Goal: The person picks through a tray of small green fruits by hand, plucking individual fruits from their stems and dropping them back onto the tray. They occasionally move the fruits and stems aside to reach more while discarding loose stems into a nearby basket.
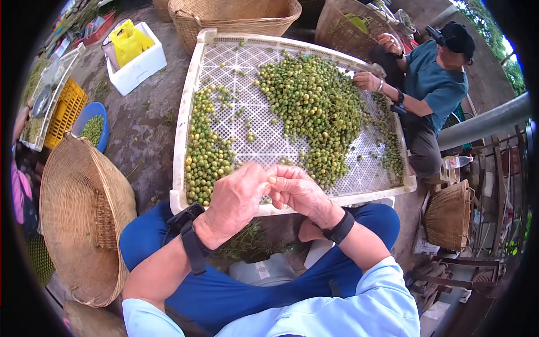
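My left hand and my right hand meet over the near edge of a white perforated plastic tray. Their fingertips are pinched together and touch each other. Whatever lies between them is too small and covered to make out. A row of small round green and yellowish fruits lies along the tray's left side, close to my left hand. Beyond my right hand, a larger heap of the same fruits, with thin stems among them, spreads over the tray's middle and right.
At the tray's right, a person in a teal shirt reaches over the heap. A tall woven basket stands on my left, near a blue basin of green fruits and a white foam box. Another wide basket sits behind the tray.
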Tool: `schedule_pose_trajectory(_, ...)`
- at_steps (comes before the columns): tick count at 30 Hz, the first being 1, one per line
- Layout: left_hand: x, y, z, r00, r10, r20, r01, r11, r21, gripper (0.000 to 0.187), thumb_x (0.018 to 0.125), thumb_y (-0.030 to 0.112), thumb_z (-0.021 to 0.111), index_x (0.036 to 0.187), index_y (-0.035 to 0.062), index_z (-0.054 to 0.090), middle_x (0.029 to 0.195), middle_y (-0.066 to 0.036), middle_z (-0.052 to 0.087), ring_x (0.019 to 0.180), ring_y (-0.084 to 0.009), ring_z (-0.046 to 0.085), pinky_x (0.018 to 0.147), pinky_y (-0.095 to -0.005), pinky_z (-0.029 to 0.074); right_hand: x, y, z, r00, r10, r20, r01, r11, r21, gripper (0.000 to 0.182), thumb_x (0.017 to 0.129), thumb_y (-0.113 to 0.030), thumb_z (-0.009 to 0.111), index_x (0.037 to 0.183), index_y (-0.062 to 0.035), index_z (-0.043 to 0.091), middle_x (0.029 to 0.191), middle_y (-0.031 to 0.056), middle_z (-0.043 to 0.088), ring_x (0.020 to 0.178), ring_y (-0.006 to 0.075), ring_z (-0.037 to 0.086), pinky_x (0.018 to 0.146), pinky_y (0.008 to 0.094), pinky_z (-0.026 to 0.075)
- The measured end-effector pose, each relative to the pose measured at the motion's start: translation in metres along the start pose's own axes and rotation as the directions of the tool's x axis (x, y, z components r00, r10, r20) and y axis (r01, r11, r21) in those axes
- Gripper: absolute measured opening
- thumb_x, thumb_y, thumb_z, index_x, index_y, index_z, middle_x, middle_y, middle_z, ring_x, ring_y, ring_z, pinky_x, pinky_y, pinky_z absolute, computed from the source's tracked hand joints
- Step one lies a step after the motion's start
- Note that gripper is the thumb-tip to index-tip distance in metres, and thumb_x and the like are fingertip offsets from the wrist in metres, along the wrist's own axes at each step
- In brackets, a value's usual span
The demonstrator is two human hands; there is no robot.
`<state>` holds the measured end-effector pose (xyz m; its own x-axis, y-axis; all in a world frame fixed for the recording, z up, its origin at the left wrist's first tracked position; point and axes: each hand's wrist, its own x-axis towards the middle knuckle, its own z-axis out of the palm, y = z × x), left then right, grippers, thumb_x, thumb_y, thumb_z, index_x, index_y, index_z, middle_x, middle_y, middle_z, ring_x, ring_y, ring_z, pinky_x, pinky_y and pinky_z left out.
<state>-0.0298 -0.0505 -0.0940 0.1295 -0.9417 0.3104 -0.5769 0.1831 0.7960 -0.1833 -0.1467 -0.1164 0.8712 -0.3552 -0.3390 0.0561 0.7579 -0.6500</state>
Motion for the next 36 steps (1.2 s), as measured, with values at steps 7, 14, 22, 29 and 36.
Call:
schedule_pose_trajectory(7,-0.014,-0.006,-0.001,0.976,-0.108,0.188,0.059,0.967,0.249,0.008,0.08,0.007,0.056,0.079,0.0012,0.05,0.072,-0.015,0.056,0.067,-0.0327,0.06,0.056,-0.0422,0.047,0.008,0.025,0.013,0.97,0.001,-0.242,0.0,1.0,0.003,0.006,0.09,-0.006,0.055,0.091,-0.0004,0.055,0.074,0.0043,0.059,0.057,0.0083,0.056,0.051,0.022,0.051)
schedule_pose_trajectory(14,-0.045,0.002,0.009,0.619,-0.024,0.785,-0.096,0.99,0.105,0.032,0.085,0.034,0.058,0.081,0.0026,0.062,0.079,-0.017,0.06,0.07,-0.0349,0.062,0.061,-0.0443,0.051,0.034,0.028,0.017,0.948,-0.284,-0.145,0.07,0.63,-0.774,0.036,0.083,-0.003,0.057,0.118,-0.0037,0.047,0.09,0.0099,0.061,0.068,0.0157,0.058,0.058,0.0285,0.051)
schedule_pose_trajectory(22,-0.058,0.006,0.031,0.739,0.244,0.628,-0.449,0.874,0.188,0.019,0.068,0.01,0.064,0.085,0.0048,0.058,0.084,-0.01,0.049,0.076,-0.0229,0.057,0.058,-0.0346,0.047,0.017,0.007,-0.076,0.79,-0.602,-0.115,-0.236,-0.125,-0.964,0.019,0.082,-0.01,0.055,0.1,-0.005,0.056,0.089,0.0171,0.059,0.083,0.0375,0.059,0.073,0.0454,0.048)
schedule_pose_trajectory(29,-0.047,0.013,0.042,0.706,0.419,0.571,-0.602,0.78,0.173,0.027,0.067,0.011,0.062,0.092,0.0031,0.058,0.082,-0.008,0.051,0.074,-0.0201,0.058,0.062,-0.0309,0.047,0.017,0.006,-0.087,0.826,-0.542,-0.156,-0.26,-0.121,-0.958,0.021,0.077,-0.009,0.057,0.097,-0.0049,0.053,0.09,0.0172,0.057,0.09,0.038,0.056,0.076,0.0461,0.045)
schedule_pose_trajectory(36,-0.036,0.009,0.043,0.709,0.436,0.554,-0.61,0.773,0.173,0.019,0.069,0.014,0.06,0.085,0.0049,0.057,0.083,-0.006,0.054,0.074,-0.019,0.059,0.064,-0.031,0.048,0.008,-0.003,-0.073,0.818,-0.519,-0.246,-0.046,0.367,-0.929,0.016,0.076,-0.004,0.057,0.092,-0.0027,0.055,0.066,0.0006,0.051,0.058,0.0089,0.047,0.052,0.0245,0.041)
